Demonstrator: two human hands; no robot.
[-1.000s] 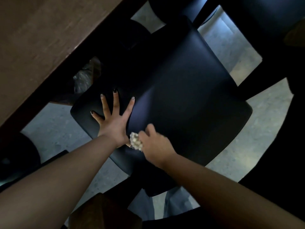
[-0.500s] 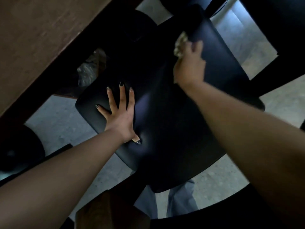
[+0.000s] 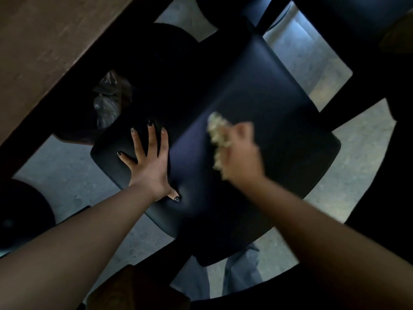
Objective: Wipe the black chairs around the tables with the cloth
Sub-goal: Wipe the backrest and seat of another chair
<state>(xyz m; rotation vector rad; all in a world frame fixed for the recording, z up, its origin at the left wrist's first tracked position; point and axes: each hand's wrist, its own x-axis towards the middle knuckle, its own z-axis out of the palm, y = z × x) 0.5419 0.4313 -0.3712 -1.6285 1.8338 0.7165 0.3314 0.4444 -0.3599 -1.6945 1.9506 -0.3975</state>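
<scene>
Mid-wipe on chair seat: my right hand grips cloth, left hand flat w/ fingers spread bracing it; other chairs prob left

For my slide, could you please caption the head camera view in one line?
Left hand pressed flat on a black chair seat while the right hand wipes it with a pale cloth.

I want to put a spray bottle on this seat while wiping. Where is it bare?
Bare: the seat beyond the right hand toward its far edge. Crowded: the near-left part under the flat left hand, and the middle where the cloth is.
</scene>
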